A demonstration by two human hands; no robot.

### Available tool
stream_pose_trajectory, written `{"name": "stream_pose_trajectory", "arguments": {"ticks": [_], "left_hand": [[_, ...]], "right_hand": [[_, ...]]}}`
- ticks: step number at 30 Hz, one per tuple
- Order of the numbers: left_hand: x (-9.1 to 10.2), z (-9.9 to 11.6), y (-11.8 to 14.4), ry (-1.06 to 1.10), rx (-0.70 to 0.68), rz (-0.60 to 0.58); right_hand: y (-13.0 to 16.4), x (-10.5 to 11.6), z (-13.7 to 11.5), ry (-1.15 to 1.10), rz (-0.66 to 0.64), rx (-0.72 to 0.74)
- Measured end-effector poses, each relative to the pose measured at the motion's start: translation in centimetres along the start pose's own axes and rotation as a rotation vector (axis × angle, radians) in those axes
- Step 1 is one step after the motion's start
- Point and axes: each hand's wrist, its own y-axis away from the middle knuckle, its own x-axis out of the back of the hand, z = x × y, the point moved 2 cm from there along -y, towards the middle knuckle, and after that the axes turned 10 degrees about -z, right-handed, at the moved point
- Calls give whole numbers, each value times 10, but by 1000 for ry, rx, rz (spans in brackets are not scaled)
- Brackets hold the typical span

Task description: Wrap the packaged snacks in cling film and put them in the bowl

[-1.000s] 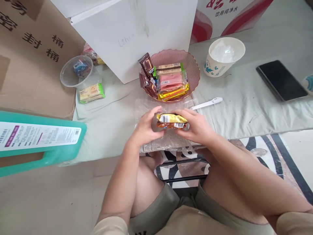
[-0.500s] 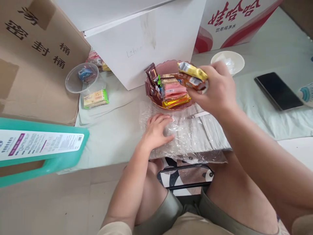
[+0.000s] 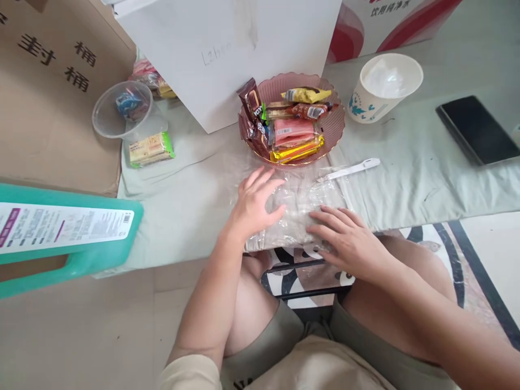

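My left hand (image 3: 255,201) lies flat, fingers spread, on a clear plastic bag (image 3: 298,195) at the near edge of the cloth-covered table. My right hand (image 3: 349,241) rests palm down on the same bag's right side, holding nothing. Just beyond the bag stands a pink scalloped bowl (image 3: 335,130) of wrapped snacks. A yellow and brown snack packet (image 3: 305,95) lies on top of the pile at the bowl's back.
A white pen (image 3: 351,169) lies right of the bag. A paper cup (image 3: 385,86) and a black phone (image 3: 477,129) sit further right. A clear plastic cup (image 3: 117,114), a green-wrapped snack (image 3: 150,150), a white box (image 3: 227,49) and cardboard stand at the left and back. A teal container (image 3: 65,233) is nearest left.
My right hand carried the yellow and brown packet up to the bowl, let it go there, and came back down onto the bag. My left hand went flat on the bag.
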Motion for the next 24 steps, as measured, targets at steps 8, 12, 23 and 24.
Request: {"name": "stream_pose_trajectory", "arguments": {"ticks": [8, 12, 23, 24], "left_hand": [[26, 11, 33, 185, -100, 178], [8, 42, 55, 9, -59, -260], [43, 9, 60, 541, -6, -63], [44, 6, 61, 570, 11, -73]], "right_hand": [[9, -7, 15, -263, 259, -80], [9, 7, 18, -428, 374, -84], [17, 25, 37, -523, 247, 88], [18, 25, 38, -548, 245, 113]]}}
